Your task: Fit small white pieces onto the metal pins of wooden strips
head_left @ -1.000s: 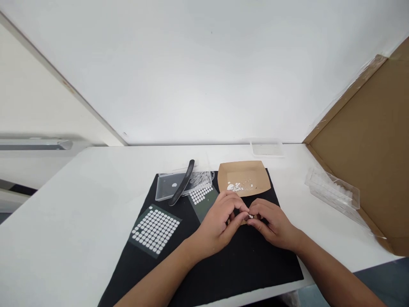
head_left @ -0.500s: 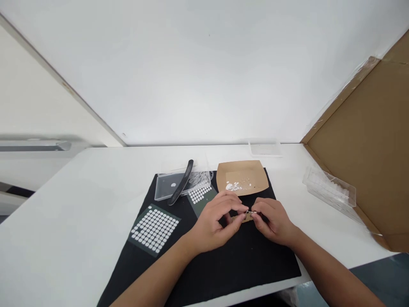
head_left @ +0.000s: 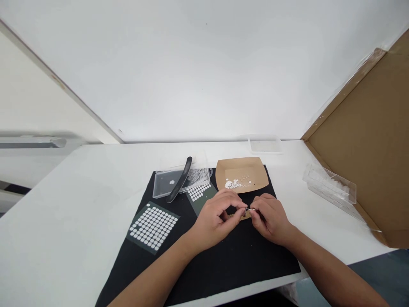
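Observation:
My left hand [head_left: 214, 219] and my right hand [head_left: 271, 219] come together over the black mat [head_left: 223, 268], each in a pinch. Between their fingertips is a small shiny piece [head_left: 249, 209], thin and metallic; its kind is too small to make out and the fingers hide most of it. Just below it, partly behind the fingers, lies a small tan piece [head_left: 245, 216]. Beyond my hands stands a brown paper tray [head_left: 243, 164] with white flakes [head_left: 232, 183] in it.
On the mat lie a sheet of white round dots [head_left: 155, 226], a second dotted sheet [head_left: 200, 192], a clear plastic case [head_left: 162, 185] and a dark curved nail file [head_left: 180, 179]. Clear boxes [head_left: 332, 187] [head_left: 265, 146] stand right and back. Cardboard [head_left: 361, 149] walls the right side.
The whole view has shifted slightly. Both hands stay pinched together over the mat, with the fingertips and the shiny piece turned a little.

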Motion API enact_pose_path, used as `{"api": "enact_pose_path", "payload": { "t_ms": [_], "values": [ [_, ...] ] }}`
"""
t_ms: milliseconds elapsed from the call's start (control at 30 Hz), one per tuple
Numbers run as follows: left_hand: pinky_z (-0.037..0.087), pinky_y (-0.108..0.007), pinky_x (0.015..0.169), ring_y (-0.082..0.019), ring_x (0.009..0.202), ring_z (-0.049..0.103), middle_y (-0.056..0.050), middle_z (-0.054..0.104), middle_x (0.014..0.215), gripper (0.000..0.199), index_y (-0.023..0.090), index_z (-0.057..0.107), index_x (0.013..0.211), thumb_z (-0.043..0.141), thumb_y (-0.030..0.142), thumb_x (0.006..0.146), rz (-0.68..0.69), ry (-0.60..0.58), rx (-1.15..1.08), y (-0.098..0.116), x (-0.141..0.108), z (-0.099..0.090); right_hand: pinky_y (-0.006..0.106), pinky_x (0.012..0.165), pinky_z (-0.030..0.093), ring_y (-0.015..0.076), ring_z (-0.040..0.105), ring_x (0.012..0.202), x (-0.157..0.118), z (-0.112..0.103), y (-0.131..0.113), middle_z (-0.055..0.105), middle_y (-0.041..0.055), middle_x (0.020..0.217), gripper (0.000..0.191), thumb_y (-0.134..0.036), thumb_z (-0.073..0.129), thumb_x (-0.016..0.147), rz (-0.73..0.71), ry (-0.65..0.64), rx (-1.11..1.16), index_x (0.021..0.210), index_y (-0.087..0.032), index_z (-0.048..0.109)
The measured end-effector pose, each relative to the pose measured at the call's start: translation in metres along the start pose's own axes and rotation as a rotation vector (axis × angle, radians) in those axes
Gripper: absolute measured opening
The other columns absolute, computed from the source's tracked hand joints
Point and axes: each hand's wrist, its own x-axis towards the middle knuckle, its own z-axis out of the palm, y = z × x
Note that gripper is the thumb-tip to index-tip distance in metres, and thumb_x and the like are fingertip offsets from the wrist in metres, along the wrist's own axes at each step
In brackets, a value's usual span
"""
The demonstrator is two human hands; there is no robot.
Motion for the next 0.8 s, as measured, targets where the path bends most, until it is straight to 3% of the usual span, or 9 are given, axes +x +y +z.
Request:
{"api": "enact_pose_path", "payload": {
  "t_ms": [200,433,800],
  "values": [
    [0.053,-0.015,0.046,-0.014,0.078,0.067,-0.008,0.068,0.098,0.018,0.017,0.073,0.102,0.060,0.029,0.104,-0.121,-0.041,-0.009,0.001,0.000,0.002,0.032,0.066,0.040,0.0174,0.054,0.066,-0.001,0.002,-0.005,0.062,0.0003,0.074,0.022,-0.027,0.046,0.108,0.187,-0.036,0.047,0.088,-0.024,0.054],
    [0.053,-0.016,0.047,-0.011,0.070,0.064,-0.006,0.066,0.096,0.017,0.017,0.070,0.098,0.060,0.029,0.103,-0.191,-0.071,-0.021,0.002,0.000,0.001,0.027,0.062,0.040,0.0141,0.055,0.064,-0.001,0.001,-0.005,0.061,-0.0009,0.074,0.030,-0.037,0.046,0.111,0.338,-0.090,0.280,0.088,-0.022,0.059],
    [0.046,-0.014,0.043,-0.010,0.066,0.063,-0.004,0.067,0.089,0.009,0.017,0.069,0.089,0.063,0.018,0.096,-0.146,-0.002,-0.011,0.007,0.001,0.004,0.024,0.061,0.038,0.0113,0.048,0.062,-0.001,0.003,-0.011,0.056,-0.0036,0.072,0.034,-0.041,0.049,0.112,0.441,-0.098,0.536,0.088,-0.021,0.059]
  ]
}}
